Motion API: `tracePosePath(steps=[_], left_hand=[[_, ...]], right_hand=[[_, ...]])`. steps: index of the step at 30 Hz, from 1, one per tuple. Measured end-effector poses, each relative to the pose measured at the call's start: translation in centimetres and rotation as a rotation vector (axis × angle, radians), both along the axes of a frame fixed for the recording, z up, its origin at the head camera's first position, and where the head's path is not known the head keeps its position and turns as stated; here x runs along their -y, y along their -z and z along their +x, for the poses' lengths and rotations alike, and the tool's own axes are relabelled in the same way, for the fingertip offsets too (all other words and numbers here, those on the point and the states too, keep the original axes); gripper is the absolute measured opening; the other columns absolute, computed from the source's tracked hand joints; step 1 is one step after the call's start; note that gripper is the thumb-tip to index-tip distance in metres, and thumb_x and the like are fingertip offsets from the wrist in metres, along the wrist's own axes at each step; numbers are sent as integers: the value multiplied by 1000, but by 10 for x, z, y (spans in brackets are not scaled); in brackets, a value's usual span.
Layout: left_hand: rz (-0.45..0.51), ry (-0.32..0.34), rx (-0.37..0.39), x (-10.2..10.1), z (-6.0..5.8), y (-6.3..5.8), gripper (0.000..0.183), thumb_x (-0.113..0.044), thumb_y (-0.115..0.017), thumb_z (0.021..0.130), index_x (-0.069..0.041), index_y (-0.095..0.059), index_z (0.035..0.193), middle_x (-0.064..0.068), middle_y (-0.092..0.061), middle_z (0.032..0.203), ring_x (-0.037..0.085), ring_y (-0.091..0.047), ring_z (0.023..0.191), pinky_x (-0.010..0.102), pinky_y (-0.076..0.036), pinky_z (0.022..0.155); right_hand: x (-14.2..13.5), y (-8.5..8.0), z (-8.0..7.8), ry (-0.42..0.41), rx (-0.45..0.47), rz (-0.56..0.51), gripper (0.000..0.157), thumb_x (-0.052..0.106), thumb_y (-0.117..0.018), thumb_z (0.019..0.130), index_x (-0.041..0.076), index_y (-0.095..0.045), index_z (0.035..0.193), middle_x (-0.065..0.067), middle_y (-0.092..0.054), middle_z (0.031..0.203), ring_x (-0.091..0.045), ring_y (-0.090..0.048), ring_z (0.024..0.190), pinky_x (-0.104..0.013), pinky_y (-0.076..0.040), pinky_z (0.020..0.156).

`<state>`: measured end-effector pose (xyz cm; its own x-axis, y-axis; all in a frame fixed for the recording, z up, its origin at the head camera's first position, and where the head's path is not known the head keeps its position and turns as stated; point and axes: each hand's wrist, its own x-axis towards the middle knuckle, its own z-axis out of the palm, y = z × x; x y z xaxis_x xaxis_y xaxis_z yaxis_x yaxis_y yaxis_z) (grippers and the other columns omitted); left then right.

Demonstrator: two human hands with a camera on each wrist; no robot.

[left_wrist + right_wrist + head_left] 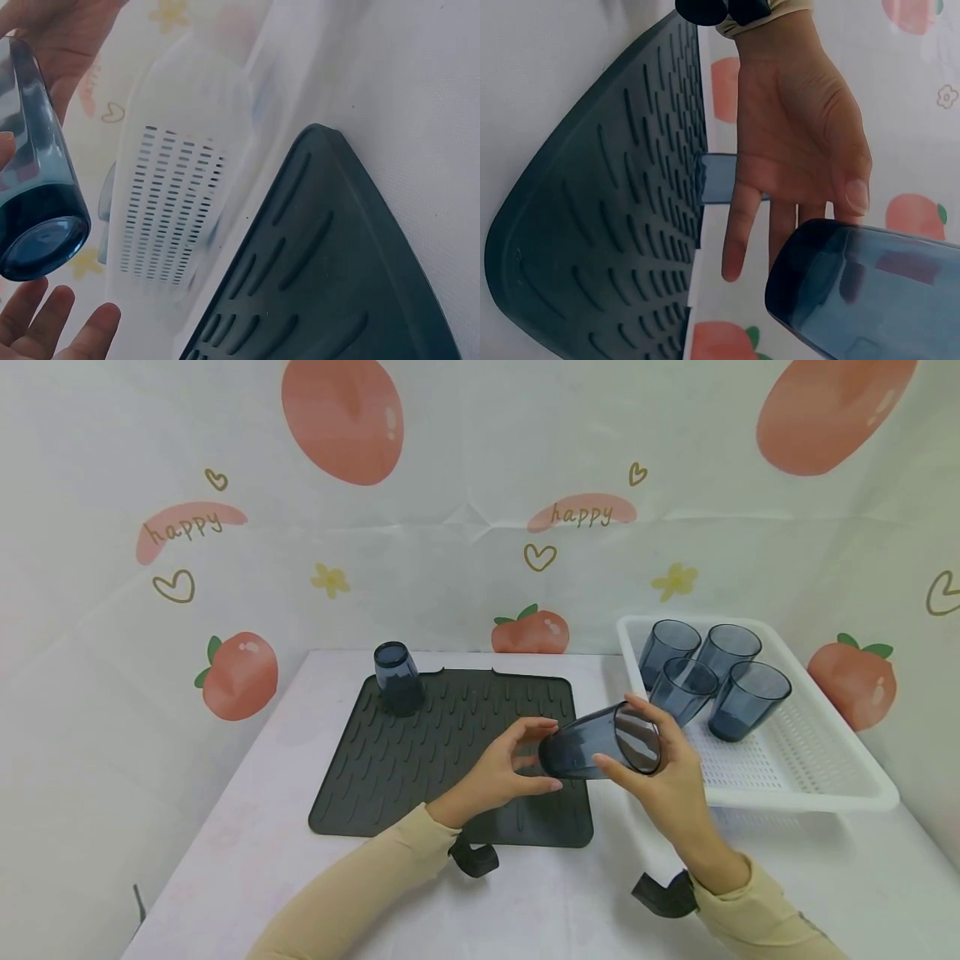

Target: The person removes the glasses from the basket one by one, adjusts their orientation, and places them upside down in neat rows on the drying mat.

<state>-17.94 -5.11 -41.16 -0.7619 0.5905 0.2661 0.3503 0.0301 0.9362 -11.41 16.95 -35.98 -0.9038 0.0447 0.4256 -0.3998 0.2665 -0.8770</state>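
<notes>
A blue-tinted drinking glass (581, 747) is tilted on its side in the air, its rim toward the right and its thick base toward the left. My right hand (671, 781) grips it near the rim, thumb on the near side and fingers on the far side. At the base end is my left hand (502, 768), thumb and fingers spread. In the left wrist view, the left fingertips (52, 315) are just beside the base. The right wrist view shows the left palm behind the glass (870, 292), fingers extended.
A black ribbed drying mat (450, 760) lies on the white table (247, 877). One glass (397, 672) stands upside down at its far left corner. On the right, a white perforated basket (832, 768) holds several similar glasses (750, 697). A printed cloth (450, 560) hangs behind.
</notes>
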Motion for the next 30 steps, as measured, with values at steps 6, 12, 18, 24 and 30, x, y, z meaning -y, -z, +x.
tracePosePath(steps=[6, 12, 18, 24, 30], left_hand=[[-13, -7, 14, -2, 1, -2, 73, -2, -78, 79, -10, -41, 142, 8, -44, 145, 23, -46, 132, 32, -50, 99], [0, 3, 34, -4, 5, -4, 76, 3, -77, 78, -9, -39, 143, 10, -43, 145, 25, -48, 128, 31, -52, 96], [5, 0, 33, -4, 5, -4, 75, 2, -77, 79, -13, -40, 142, 9, -45, 142, 22, -50, 122, 24, -52, 92], [33, 16, 29, -4, 3, 0, 75, 1, -77, 79, -14, -40, 142, 11, -45, 139, 21, -52, 119, 28, -52, 95], [28, 18, 21, -3, 3, 2, 76, 1, -78, 78, -18, -40, 141, 9, -46, 136, 18, -52, 115, 27, -54, 91]], right_hand=[[3, 1, 0, -29, 0, -20, 80, -10, -77, 74, 12, -44, 144, -6, -50, 130, 0, -57, 116, -15, -50, 89], [7, 4, 1, -50, -20, -19, 80, -10, -77, 75, 12, -44, 144, -2, -48, 130, 0, -56, 116, -15, -50, 89], [9, 3, 2, -60, -19, -47, 79, -13, -76, 74, 10, -44, 143, -3, -48, 129, -2, -57, 116, -17, -51, 89], [11, 2, 2, -58, -18, -46, 79, -13, -76, 74, 9, -45, 143, -3, -49, 129, -2, -57, 115, -17, -51, 88], [13, 2, 2, -66, -17, -28, 79, -11, -76, 75, 11, -44, 144, -7, -48, 132, 0, -56, 116, -16, -51, 88]])
